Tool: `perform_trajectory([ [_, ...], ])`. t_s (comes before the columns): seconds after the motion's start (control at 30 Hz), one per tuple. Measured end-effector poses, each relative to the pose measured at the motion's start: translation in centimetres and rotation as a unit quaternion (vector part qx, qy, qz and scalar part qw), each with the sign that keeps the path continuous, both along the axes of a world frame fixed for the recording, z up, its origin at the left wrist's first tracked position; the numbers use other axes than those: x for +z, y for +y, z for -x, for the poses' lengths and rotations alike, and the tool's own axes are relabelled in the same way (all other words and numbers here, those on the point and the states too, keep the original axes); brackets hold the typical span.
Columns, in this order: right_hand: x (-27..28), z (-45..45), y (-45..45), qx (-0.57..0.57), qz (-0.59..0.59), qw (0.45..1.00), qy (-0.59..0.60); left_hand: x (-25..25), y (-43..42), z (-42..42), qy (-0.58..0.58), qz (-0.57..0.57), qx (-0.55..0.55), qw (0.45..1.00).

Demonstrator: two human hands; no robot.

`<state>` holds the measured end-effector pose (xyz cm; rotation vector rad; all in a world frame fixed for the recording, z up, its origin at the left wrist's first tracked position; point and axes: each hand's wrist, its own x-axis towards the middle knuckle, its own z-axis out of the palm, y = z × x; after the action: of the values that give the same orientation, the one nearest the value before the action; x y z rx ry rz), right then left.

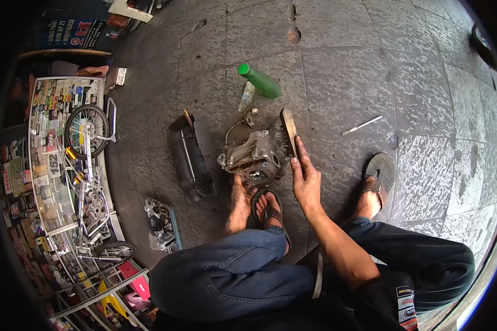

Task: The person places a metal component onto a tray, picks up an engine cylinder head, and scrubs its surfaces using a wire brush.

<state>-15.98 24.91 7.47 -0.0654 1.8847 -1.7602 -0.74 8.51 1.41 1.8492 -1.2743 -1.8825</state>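
Observation:
A dirty metal engine block (251, 151) rests on the paving in front of my feet. My left hand (240, 204) grips its near lower edge, thumb up against the metal, with the other fingers partly hidden. In my right hand (307, 185) is a wooden-backed brush (288, 129), held by its near end with the fingers stretched along it. The brush stands on edge against the block's right side, where grey bristles or fins show; I cannot tell which.
Left of the block lies a black plastic housing (189, 157). A tray of metal parts (163, 226) is nearer me. Beyond the block are a green bottle (261, 81) and a crumpled packet (247, 97). A metal rod (361, 125) lies right. A glass display case (55, 165) carries a small bicycle model (88, 132).

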Motion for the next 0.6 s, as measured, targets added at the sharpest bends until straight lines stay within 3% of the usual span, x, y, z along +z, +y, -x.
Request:
perform_trajectory([
  [0.03, 0.0, -0.1, -0.1, 0.009, -0.008, 1.0, 0.0, 0.4, 0.1, -0.4, 0.001, 0.003, 0.004, 1.0],
  [0.07, -0.5, -0.2, 0.0, 0.012, -0.004, 1.0, 0.003, 2.6, 0.8, 0.3, -0.088, 0.109, 0.008, 0.99],
  [0.1, -1.2, -0.2, 0.1, 0.006, -0.021, 0.996, 0.088, 4.5, 1.3, 1.2, -0.172, 0.212, 0.011, 0.962],
  [0.13, -1.8, -0.3, 0.1, -0.001, -0.04, 0.984, 0.171, 5.7, 1.0, 1.7, -0.17, 0.213, 0.012, 0.962],
  [0.17, -1.2, 0.0, 0.3, -0.002, -0.042, 0.984, 0.173, 6.7, 0.4, 2.2, -0.149, 0.463, -0.103, 0.867],
  [0.2, 0.2, 0.5, 0.9, 0.027, -0.061, 0.987, 0.145, 7.6, 0.0, 2.6, -0.117, 0.672, -0.207, 0.701],
  [0.3, 3.6, 0.9, 2.2, 0.079, -0.091, 0.988, 0.1, 8.7, -2.4, 6.6, -0.066, 0.691, -0.358, 0.624],
  [0.37, 5.0, 0.5, 2.7, 0.1, -0.07, 0.977, 0.176, 7.5, -3.5, 8.5, -0.072, 0.655, -0.379, 0.649],
  [0.4, 6.3, 0.3, 3.3, 0.157, -0.099, 0.975, 0.124, 6.9, -3.5, 8.8, -0.083, 0.618, -0.404, 0.669],
  [0.5, 6.1, 0.2, 1.3, 0.226, -0.174, 0.95, 0.125, 5.7, -2.7, 8.9, -0.054, 0.658, -0.309, 0.685],
  [0.53, 3.6, 0.3, -0.7, 0.169, -0.144, 0.96, 0.173, 5.7, -2.7, 8.8, -0.058, 0.678, -0.299, 0.669],
  [0.6, 3.4, 2.6, -3.0, 0.187, -0.15, 0.958, 0.16, 5.7, -2.6, 8.6, -0.087, 0.664, -0.296, 0.682],
])
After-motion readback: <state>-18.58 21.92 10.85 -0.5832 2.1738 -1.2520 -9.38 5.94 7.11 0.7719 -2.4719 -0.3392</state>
